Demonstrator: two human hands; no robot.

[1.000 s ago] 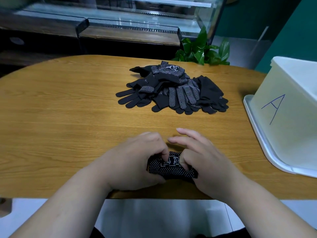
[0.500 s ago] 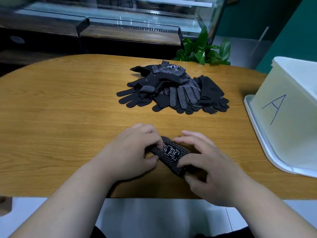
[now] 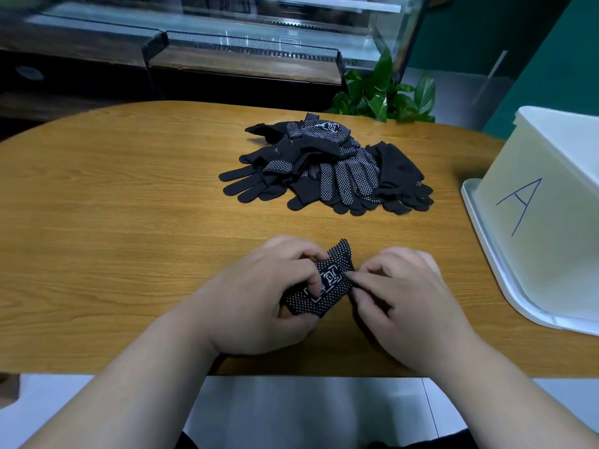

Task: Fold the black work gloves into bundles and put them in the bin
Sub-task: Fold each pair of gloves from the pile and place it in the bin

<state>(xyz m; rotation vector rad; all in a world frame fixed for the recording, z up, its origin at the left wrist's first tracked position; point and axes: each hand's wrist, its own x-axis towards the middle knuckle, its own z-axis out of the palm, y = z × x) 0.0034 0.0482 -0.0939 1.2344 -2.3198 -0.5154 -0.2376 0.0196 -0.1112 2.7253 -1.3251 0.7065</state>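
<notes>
A half-folded bundle of black dotted work gloves [image 3: 327,288] lies near the table's front edge. My left hand [image 3: 259,299] grips its left side, fingers curled over the white printed logo. My right hand [image 3: 405,303] pinches the bundle's right edge with its fingertips. One cuff end of the bundle sticks up between my hands. A loose pile of black work gloves [image 3: 327,170] rests farther back at the table's middle. The white bin [image 3: 547,228], marked with a blue letter A, stands at the right.
The wooden table [image 3: 113,222] has a rounded far edge. The bin sits on a white lid or tray [image 3: 492,270]. A green plant [image 3: 382,92] stands behind the table, and a glass display counter [image 3: 227,37] runs along the back.
The bundle has turned and lifted from flat near the table edge to an angled position between my hands. Both hands shifted a little away from the table edge, regripping it.
</notes>
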